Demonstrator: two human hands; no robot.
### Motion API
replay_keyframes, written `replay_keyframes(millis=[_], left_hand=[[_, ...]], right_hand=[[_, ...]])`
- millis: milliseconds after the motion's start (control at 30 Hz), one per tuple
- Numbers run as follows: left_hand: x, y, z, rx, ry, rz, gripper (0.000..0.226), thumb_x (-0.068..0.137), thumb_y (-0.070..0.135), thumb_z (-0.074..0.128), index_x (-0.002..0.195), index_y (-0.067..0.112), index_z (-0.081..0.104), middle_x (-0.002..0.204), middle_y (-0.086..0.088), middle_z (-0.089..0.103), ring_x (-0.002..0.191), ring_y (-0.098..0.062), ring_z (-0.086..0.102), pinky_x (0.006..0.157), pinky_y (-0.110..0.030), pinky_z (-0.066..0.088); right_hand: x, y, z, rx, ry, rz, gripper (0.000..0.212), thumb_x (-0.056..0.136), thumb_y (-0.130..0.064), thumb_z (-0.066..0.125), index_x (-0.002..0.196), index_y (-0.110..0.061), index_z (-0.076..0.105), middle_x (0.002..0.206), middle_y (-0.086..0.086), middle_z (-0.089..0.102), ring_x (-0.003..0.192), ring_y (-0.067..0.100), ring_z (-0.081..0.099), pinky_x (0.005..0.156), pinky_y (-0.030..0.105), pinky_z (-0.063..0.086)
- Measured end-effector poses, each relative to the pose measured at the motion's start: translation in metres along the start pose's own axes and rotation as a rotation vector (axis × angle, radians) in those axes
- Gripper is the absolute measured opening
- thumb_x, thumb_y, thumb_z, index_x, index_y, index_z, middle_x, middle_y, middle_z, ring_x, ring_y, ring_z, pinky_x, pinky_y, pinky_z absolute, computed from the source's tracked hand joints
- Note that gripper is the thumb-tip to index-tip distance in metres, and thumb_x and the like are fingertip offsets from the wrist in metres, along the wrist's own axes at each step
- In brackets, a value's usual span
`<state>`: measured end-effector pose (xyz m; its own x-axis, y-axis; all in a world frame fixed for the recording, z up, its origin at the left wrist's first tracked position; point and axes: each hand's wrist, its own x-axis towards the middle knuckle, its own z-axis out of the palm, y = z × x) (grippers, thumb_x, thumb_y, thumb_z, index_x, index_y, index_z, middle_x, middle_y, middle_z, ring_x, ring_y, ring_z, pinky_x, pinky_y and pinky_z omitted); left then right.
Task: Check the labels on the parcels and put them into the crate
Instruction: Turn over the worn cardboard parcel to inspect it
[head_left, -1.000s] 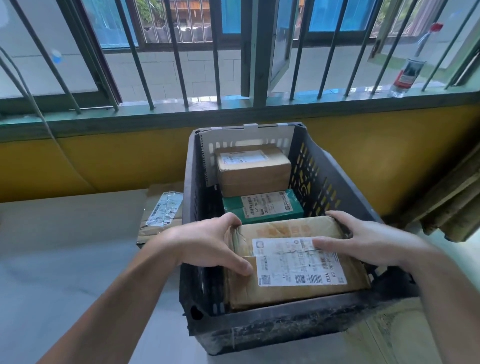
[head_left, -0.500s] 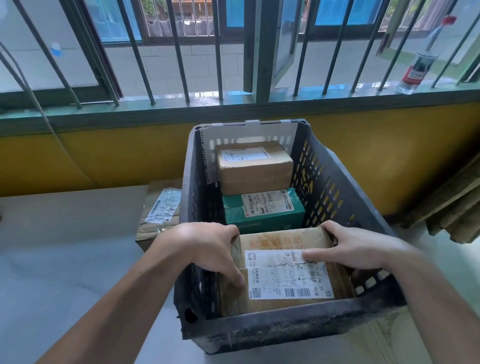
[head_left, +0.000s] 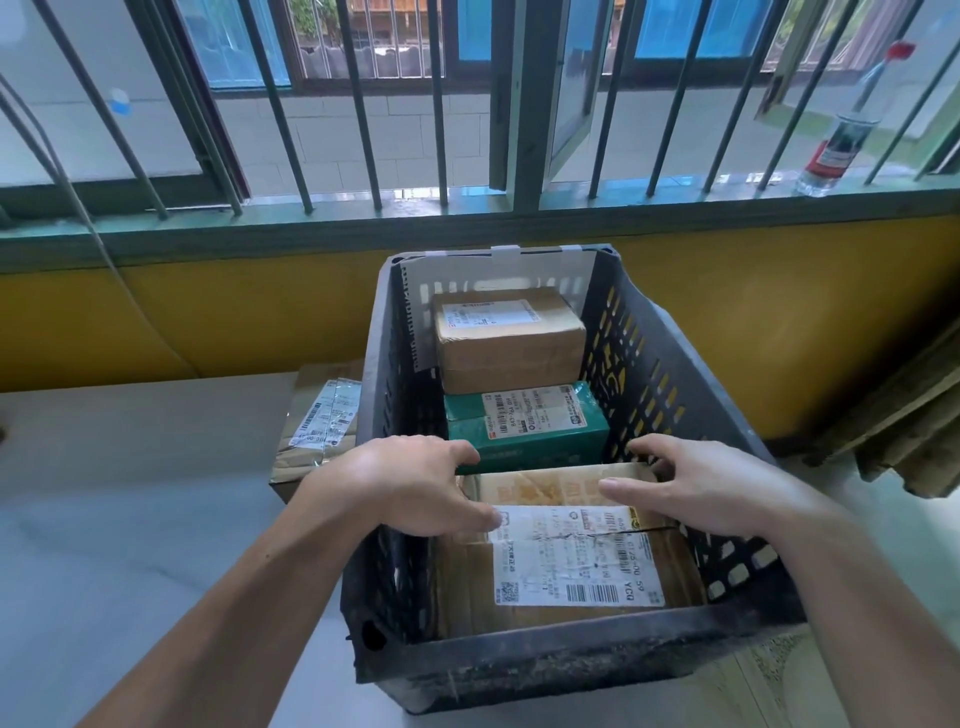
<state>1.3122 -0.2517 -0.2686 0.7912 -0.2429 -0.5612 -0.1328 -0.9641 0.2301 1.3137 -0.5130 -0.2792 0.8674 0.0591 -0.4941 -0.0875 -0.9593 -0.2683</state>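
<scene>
Two hands reach into a black slotted plastic crate (head_left: 519, 670) on a pale stone surface (head_left: 130, 545) below a barred window. At its left lies a taped brown parcel (head_left: 317, 431). The left hand (head_left: 410, 483) curls over the left edge of a flat brown cardboard box (head_left: 467, 587), lower centre, lying crosswise, its label up and reading "YCQ". The right hand (head_left: 701, 488) is spread, touching its far corner.

front parcel (head_left: 571, 566) in crate (head_left: 524, 662) | left hand (head_left: 410, 483), right hand (head_left: 711, 488) on it
</scene>
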Motion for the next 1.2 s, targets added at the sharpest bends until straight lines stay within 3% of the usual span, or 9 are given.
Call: replay_keyframes(millis=[133, 333, 467, 633, 700, 867, 1200], left_hand=[[0.002, 0.000, 0.003, -0.095, 0.177, -0.015, 0.057, 0.094, 0.068, 0.052, 0.142, 0.037, 0.050, 0.132, 0.012, 0.065, 0.114, -0.012, 0.062, 0.098, -0.036, 0.055], [0.004, -0.002, 0.011, -0.361, 0.443, 0.044, 0.030, 0.096, 0.061, 0.055, 0.115, 0.040, 0.067, 0.105, 0.021, 0.068, 0.102, -0.003, 0.065, 0.096, -0.039, 0.057], [0.005, -0.008, 0.021, -0.600, 0.623, 0.163, 0.009, 0.098, 0.044, 0.062, 0.102, 0.041, 0.069, 0.095, 0.023, 0.070, 0.090, 0.006, 0.066, 0.086, -0.033, 0.060], [-0.001, -0.018, 0.031, -0.775, 0.793, 0.233, 0.009, 0.098, 0.030, 0.067, 0.097, 0.036, 0.075, 0.087, 0.020, 0.074, 0.081, 0.004, 0.068, 0.066, -0.015, 0.052], [-0.005, -0.023, 0.034, -0.841, 0.838, 0.240, 0.011, 0.098, 0.027, 0.068, 0.098, 0.031, 0.077, 0.086, 0.016, 0.076, 0.082, -0.001, 0.070, 0.067, -0.019, 0.055], [-0.019, -0.046, 0.034, -0.974, 0.887, 0.251, 0.016, 0.092, 0.035, 0.064, 0.098, 0.030, 0.078, 0.087, 0.009, 0.078, 0.087, -0.013, 0.074, 0.085, -0.039, 0.060], [-0.059, -0.147, 0.035, -1.017, 0.879, 0.183, 0.017, 0.085, 0.041, 0.061, 0.090, 0.034, 0.076, 0.085, 0.011, 0.078, 0.086, -0.010, 0.074, 0.089, -0.041, 0.059]], right_hand=[[0.000, -0.011, -0.001, 0.035, 0.060, -0.049, 0.073, 0.089, -0.070, 0.053, 0.152, -0.037, 0.037, 0.143, -0.008, 0.057, 0.117, 0.010, 0.056, 0.091, 0.027, 0.051], [0.001, -0.031, 0.002, 0.031, 0.161, -0.141, 0.068, 0.089, -0.072, 0.052, 0.147, -0.039, 0.044, 0.143, -0.011, 0.057, 0.124, 0.012, 0.057, 0.103, 0.037, 0.050], [-0.001, -0.049, 0.003, 0.036, 0.201, -0.199, 0.061, 0.093, -0.065, 0.053, 0.146, -0.037, 0.046, 0.139, -0.010, 0.061, 0.118, 0.012, 0.059, 0.101, 0.037, 0.052], [-0.002, -0.072, 0.009, 0.038, 0.217, -0.266, 0.058, 0.092, -0.063, 0.055, 0.142, -0.035, 0.052, 0.136, -0.009, 0.063, 0.117, 0.012, 0.060, 0.098, 0.035, 0.054], [-0.002, -0.083, 0.012, 0.055, 0.222, -0.303, 0.055, 0.092, -0.063, 0.057, 0.139, -0.036, 0.055, 0.135, -0.011, 0.064, 0.118, 0.010, 0.060, 0.099, 0.035, 0.054], [-0.004, -0.117, 0.020, 0.074, 0.251, -0.384, 0.052, 0.090, -0.065, 0.057, 0.134, -0.038, 0.059, 0.129, -0.017, 0.066, 0.115, 0.004, 0.061, 0.100, 0.033, 0.052], [-0.013, -0.232, 0.055, 0.159, 0.392, -0.470, 0.037, 0.093, -0.057, 0.059, 0.123, -0.036, 0.068, 0.117, -0.017, 0.070, 0.103, 0.004, 0.065, 0.093, 0.034, 0.053]])
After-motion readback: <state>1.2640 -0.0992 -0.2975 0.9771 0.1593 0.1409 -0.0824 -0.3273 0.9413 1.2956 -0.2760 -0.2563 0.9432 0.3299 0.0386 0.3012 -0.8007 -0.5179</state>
